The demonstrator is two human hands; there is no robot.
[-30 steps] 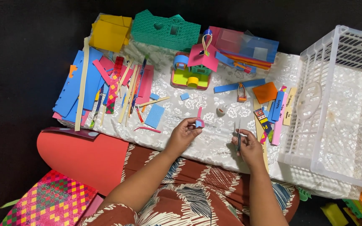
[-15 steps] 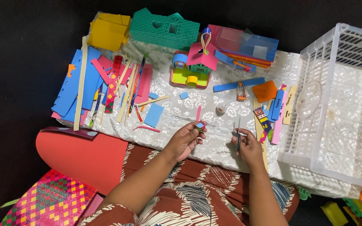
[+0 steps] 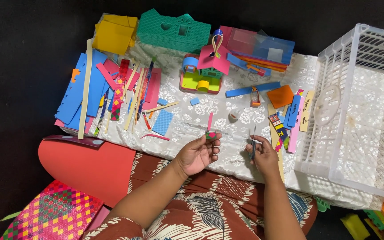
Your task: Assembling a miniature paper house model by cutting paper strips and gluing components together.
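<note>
Two hands: I see both low over the lace-covered bench [image 3: 187, 122], close together.
Left hand [image 3: 198, 153]: palm up, its grip pinches a small pink strip [image 3: 210, 126] standing upright from the fingertips.
Right hand [image 3: 263, 155]: its grip is closed round a pair of scissors [image 3: 253, 142], blades pointing away from me.
Strip: just left of the scissors, apart from them.
Nearby: little paper house [image 3: 203, 71] beyond, white basket [image 3: 356, 129] to the right, red sheet [image 3: 90, 166] at left.
</note>
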